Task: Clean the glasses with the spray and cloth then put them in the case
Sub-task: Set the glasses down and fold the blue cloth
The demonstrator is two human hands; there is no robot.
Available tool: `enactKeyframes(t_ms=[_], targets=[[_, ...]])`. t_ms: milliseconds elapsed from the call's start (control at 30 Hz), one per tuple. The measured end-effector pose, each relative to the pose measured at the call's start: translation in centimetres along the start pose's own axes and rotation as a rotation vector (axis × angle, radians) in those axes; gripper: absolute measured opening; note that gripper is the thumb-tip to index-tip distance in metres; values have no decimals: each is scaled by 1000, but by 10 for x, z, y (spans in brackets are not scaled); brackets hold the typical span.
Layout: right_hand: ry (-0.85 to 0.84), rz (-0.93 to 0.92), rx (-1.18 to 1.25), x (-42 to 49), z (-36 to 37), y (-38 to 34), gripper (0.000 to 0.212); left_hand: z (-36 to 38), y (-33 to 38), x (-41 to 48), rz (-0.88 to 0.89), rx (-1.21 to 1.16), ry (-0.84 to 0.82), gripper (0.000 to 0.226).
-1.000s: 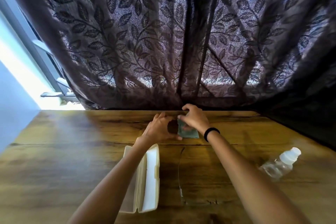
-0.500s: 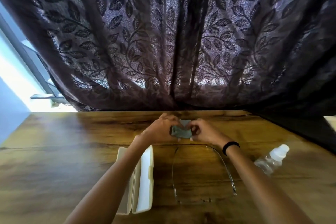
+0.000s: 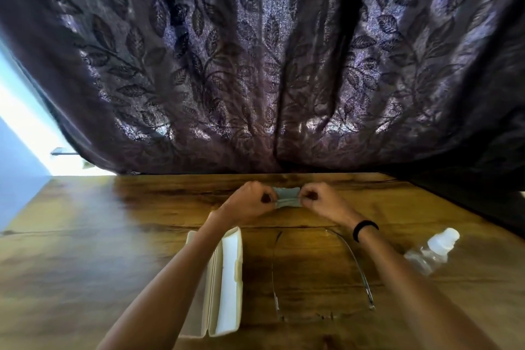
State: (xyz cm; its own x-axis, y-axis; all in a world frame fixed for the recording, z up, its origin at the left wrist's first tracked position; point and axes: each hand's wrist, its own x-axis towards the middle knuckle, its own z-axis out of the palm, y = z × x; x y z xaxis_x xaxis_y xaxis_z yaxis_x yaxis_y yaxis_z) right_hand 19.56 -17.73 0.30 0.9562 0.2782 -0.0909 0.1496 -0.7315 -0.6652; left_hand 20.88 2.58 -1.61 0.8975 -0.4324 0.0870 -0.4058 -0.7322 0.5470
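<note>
A small grey-green cloth (image 3: 287,198) is stretched between my two hands near the far edge of the wooden table (image 3: 85,250). My left hand (image 3: 250,203) pinches its left end and my right hand (image 3: 321,202) pinches its right end, fingers curled. The thin-framed glasses (image 3: 321,312) lie open on the table nearer to me, arms pointing away toward my hands. A white case (image 3: 224,278) lies open under my left forearm. The clear spray bottle (image 3: 431,250) with a white cap lies on its side at the right.
A dark leaf-patterned curtain (image 3: 255,65) hangs along the table's far edge, just behind my hands. A bright window and pale wall (image 3: 20,150) show at the left. A black band sits on my right wrist (image 3: 365,229).
My hands have pulled apart, each now pinching one end of the cloth, which spreads between them. The view shifted so the glasses show fully on the table.
</note>
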Motion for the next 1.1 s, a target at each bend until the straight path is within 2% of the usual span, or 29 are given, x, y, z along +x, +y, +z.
enactKeyframes(t_ms=[100,200,300,433,567,700,800,933,1033,1100], targets=[[-21,35,166,3,-3,-3,7,-3,2,4,-92,-143,-2,11],[38,41,205,10,-2,-4,6,-4,3,10,-187,-224,15,7],[107,37,143,21,1,0,4,-3,4,17,-246,-302,54,5],[170,44,-15,34,8,8,14,1,4,24,-306,-250,111,6],[235,62,-75,41,14,15,14,5,4,26,-331,-148,162,22],[179,79,-51,45,15,19,25,6,1,24,-321,-143,145,30],[128,87,-65,48,18,18,31,10,1,25,-278,-75,117,28],[106,57,-128,47,21,16,22,14,4,26,-251,0,106,20],[113,44,-64,39,18,14,14,10,5,24,-218,-71,39,18],[131,44,88,30,13,12,13,4,9,20,-232,-275,-2,9]])
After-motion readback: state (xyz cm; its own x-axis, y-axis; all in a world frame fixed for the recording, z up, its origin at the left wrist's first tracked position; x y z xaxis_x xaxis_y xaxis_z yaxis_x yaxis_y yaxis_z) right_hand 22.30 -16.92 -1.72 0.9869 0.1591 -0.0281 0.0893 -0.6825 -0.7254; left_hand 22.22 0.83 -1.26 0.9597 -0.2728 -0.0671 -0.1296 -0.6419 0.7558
